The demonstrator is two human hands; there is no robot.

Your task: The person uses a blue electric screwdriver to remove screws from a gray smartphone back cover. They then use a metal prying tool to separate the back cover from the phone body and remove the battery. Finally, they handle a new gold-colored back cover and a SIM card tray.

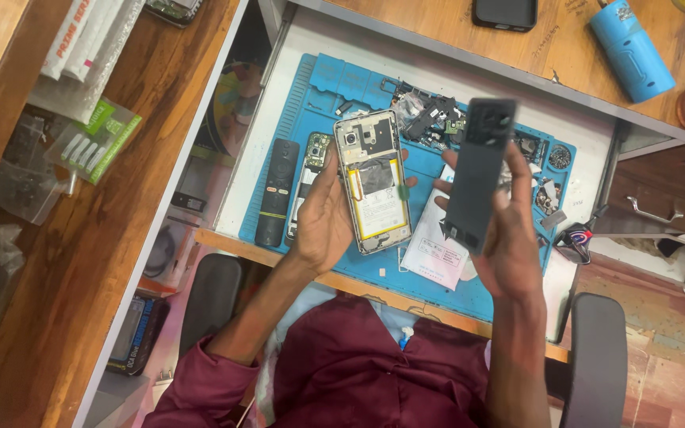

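Currently L hand grips opened phone over the blue mat, long axis upright, while R hand grips black back cover just right of phone, roughly parallel, w/ R hand nearer cover.

We find the mat crowded: remote left, loose parts at the back, paper near; its top-left corner lies bare.
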